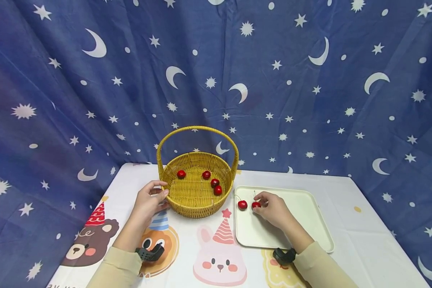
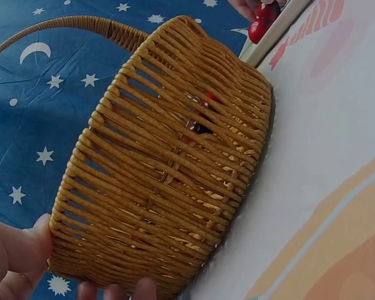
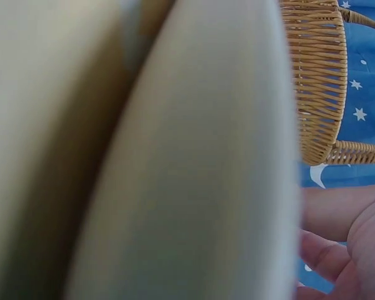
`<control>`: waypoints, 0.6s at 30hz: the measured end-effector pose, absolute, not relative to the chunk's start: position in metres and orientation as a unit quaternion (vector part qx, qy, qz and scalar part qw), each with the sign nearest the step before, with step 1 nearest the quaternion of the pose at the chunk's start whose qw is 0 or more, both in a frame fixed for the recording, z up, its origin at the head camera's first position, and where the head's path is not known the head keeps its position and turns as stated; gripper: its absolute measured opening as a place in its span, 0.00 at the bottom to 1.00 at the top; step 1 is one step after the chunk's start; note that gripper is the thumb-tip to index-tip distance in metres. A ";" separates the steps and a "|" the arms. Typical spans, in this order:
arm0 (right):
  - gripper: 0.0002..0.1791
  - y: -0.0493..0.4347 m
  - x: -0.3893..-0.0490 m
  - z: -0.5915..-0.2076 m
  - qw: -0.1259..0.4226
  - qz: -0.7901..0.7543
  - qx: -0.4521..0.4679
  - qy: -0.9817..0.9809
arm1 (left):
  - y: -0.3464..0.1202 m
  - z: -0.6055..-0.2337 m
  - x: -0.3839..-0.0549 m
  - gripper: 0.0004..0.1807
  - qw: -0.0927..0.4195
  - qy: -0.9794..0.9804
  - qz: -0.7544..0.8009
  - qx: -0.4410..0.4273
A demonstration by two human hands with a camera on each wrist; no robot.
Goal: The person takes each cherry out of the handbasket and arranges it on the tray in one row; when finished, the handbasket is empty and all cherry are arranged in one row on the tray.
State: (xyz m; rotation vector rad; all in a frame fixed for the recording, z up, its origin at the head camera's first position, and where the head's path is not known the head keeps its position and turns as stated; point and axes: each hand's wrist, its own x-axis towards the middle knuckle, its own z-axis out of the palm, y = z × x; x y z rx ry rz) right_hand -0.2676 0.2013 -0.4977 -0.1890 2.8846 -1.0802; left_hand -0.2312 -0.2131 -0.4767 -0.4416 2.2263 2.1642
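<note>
Pale sleeves (image 1: 324, 266) lay nearest the camera. The left hand (image 1: 148, 203) had its fingers curled on the side of the wicker basket (image 1: 194, 211), where four cherries (image 1: 206, 175) sat to the right of those fingers. The right hand (image 1: 275, 210) seemed to pinch a cherry (image 1: 255, 205) at the cream tray (image 1: 311, 212); another cherry (image 1: 242, 205) lay just left of its fingers. Picking up looked like the step in hand, and the next move called for a secure hold and clean lift. Beneath the fingers, the white counter (image 1: 349, 224) bore cartoon animals (image 1: 219, 262); beyond them hung a blue, starry curtain (image 1: 216, 48).
</note>
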 end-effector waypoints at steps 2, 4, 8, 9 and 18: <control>0.17 0.203 -0.268 -0.497 0.030 -0.352 -0.062 0.933 | -0.213 -0.476 -0.231 0.21 0.004 0.710 0.690 -0.140; 0.18 0.205 -0.268 -0.495 0.031 -0.356 -0.063 0.932 | -0.213 -0.476 -0.231 0.21 0.004 0.712 0.689 -0.139; 0.19 0.208 -0.268 -0.490 0.029 -0.355 -0.066 0.932 | -0.213 -0.476 -0.231 0.20 0.002 0.716 0.685 -0.136; 0.19 0.209 -0.268 -0.489 0.025 -0.351 -0.065 0.934 | -0.213 -0.476 -0.231 0.20 0.002 0.716 0.685 -0.135; 0.22 0.188 -0.256 -0.454 -0.005 -0.390 -0.111 0.914 | -0.213 -0.477 -0.231 0.21 0.003 0.715 0.686 -0.133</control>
